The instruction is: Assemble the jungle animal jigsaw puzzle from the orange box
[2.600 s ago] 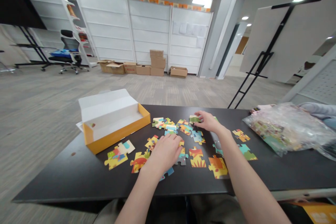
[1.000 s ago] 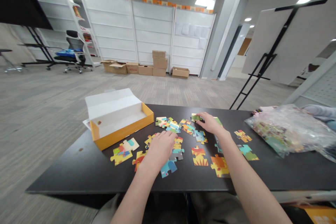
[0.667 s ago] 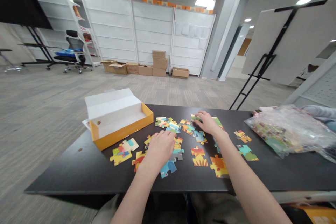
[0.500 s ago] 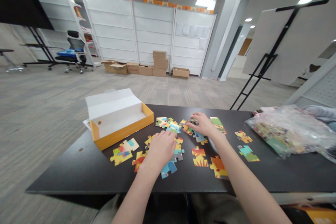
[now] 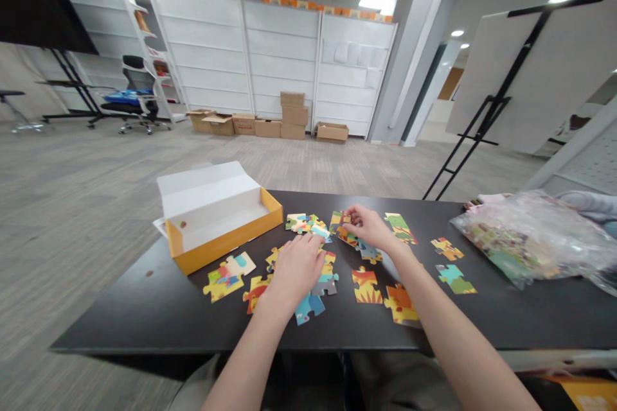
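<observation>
Green in colour, one jigsaw piece [image 5: 337, 218] is, in the head view, pinched by the fingertips of the right hand [image 5: 370, 229], at about one o'clock from the left hand [image 5: 297, 264], whose grip I cannot tell. Open yellow box [image 5: 231, 239] lies at ten o'clock.

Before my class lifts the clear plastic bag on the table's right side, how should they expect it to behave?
The clear plastic bag will probably be floppy, since its film lies in creases. Its shine suggests it may feel slippery. It seems unlikely to roll, as it lies slumped and spread out on the dark table.
</observation>
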A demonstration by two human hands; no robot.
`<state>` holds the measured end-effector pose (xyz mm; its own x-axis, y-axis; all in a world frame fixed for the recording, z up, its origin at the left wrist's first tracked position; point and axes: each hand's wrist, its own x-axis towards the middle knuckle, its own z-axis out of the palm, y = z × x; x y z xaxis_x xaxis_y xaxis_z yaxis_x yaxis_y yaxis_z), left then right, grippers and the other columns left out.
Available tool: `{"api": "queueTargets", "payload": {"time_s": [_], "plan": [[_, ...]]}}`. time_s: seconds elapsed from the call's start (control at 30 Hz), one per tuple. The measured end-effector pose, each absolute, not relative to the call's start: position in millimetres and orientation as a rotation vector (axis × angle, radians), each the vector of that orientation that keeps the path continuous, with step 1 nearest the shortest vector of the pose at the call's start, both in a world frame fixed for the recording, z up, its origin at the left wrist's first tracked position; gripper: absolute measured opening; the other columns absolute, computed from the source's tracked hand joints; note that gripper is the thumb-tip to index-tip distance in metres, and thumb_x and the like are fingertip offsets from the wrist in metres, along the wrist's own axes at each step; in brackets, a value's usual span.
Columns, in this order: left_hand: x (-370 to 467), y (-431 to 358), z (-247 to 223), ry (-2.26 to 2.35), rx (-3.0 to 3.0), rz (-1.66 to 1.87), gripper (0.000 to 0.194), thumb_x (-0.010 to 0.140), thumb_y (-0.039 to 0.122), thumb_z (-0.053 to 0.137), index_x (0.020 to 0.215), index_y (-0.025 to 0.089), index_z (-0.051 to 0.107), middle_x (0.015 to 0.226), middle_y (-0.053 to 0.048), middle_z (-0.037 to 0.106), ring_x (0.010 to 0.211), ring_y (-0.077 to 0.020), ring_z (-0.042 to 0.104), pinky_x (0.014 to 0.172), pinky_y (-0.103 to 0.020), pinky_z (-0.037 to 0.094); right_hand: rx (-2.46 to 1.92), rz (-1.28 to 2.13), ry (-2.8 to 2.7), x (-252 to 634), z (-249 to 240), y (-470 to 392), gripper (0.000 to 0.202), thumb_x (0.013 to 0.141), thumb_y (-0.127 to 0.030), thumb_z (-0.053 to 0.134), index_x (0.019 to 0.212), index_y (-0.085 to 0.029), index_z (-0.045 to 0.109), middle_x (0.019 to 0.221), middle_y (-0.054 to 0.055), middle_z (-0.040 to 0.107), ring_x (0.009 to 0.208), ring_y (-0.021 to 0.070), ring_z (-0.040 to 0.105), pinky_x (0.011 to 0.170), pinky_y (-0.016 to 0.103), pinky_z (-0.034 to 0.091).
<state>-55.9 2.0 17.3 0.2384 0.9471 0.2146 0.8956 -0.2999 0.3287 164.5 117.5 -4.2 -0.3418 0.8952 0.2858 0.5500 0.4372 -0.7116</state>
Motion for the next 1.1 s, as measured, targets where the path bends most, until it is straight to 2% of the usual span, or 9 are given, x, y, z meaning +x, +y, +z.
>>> {"api": "queueTargets", "payload": {"time_s": [0.07,0.2,0.33,0.4,0.5,0.63,0.8,0.97,1.1], "plan": [[-52,8,15,1.743,2.273,0.707,0.027,0.096,0.027,0.053,0.121,0.022,0.061,0.119,-0.009,0.07,0.111,-0.0267,0.065,0.091,-0.038,0.05,-1.139,0.856,-1.909,163,1,115,0.025,0.081,-0.043,0.071,0.087,-0.022,0.059,0.076,0.001,0.071,0.066,0.0163,0.067,0.065,0.03,0.054],[-44,27,11,1.524,1.913,1.101,0.048,0.09,0.036,0.063,0.134,0.019,0.052,0.126,-0.013,0.067,0.105,-0.0248,0.067,0.086,-0.035,0.052,-0.981,1.198,-1.828,155,17,102,0.035,0.076,-0.05,0.078,0.086,-0.02,0.062,0.078,0.001,0.072,0.066,0.0151,0.066,0.065,0.029,0.054],[-43,40,10,1.26,1.777,1.208,0.017,0.087,0.031,0.062,0.097,0.017,0.066,0.087,-0.004,0.07,0.077,-0.0182,0.064,0.069,-0.028,0.048,-0.915,1.329,-1.861,151,25,96,0.037,0.077,-0.053,0.078,0.089,-0.02,0.067,0.076,0.001,0.07,0.065,0.0142,0.063,0.063,0.028,0.05],[-43,41,10,1.183,1.705,1.221,0.013,0.084,0.03,0.062,0.084,0.017,0.064,0.077,-0.002,0.067,0.071,-0.0165,0.061,0.065,-0.027,0.045,-0.976,1.165,-1.887,157,22,102,0.035,0.084,-0.054,0.07,0.089,-0.019,0.069,0.076,0.002,0.07,0.066,0.0149,0.062,0.064,0.028,0.05],[-44,40,11,1.068,1.454,1.251,0.019,0.081,0.033,0.066,0.09,0.017,0.066,0.08,-0.001,0.068,0.072,-0.0158,0.061,0.064,-0.025,0.045,-1.276,0.603,-1.875,177,11,120,0.028,0.092,-0.043,0.059,0.088,-0.018,0.07,0.081,0.006,0.071,0.074,0.019,0.064,0.073,0.033,0.051],[-43,37,13,1.019,1.255,1.239,0.026,0.078,0.036,0.069,0.095,0.017,0.068,0.087,-0.002,0.071,0.071,-0.0139,0.061,0.063,-0.024,0.044,-1.615,0.033,-2.025,201,-10,134,0.024,0.093,-0.031,0.058,0.103,-0.015,0.072,0.11,0.016,0.072,0.102,0.0277,0.065,0.095,0.04,0.047],[-42,35,14,0.999,1.211,1.221,0.027,0.078,0.034,0.069,0.098,0.017,0.07,0.095,-0.004,0.074,0.078,-0.0154,0.065,0.069,-0.025,0.048,-1.671,-0.048,-2.266,205,-22,138,0.038,0.097,-0.037,0.056,0.123,-0.012,0.066,0.122,0.02,0.068,0.114,0.0322,0.063,0.101,0.043,0.044],[-39,30,15,0.976,1.196,1.187,0.016,0.083,0.028,0.065,0.093,0.016,0.067,0.089,-0.004,0.073,0.083,-0.0161,0.069,0.071,-0.025,0.052,-1.668,-0.034,-2.313,207,-24,144,0.042,0.093,-0.038,0.061,0.127,-0.014,0.063,0.121,0.018,0.068,0.113,0.0326,0.063,0.1,0.043,0.043],[-38,26,17,0.946,1.104,1.131,0.015,0.085,0.026,0.065,0.098,0.017,0.063,0.098,-0.005,0.072,0.084,-0.0163,0.072,0.068,-0.024,0.055,-1.738,-0.091,-2.294,207,-29,146,0.043,0.092,-0.043,0.061,0.123,-0.013,0.065,0.121,0.022,0.066,0.116,0.0365,0.06,0.101,0.047,0.042]]}}
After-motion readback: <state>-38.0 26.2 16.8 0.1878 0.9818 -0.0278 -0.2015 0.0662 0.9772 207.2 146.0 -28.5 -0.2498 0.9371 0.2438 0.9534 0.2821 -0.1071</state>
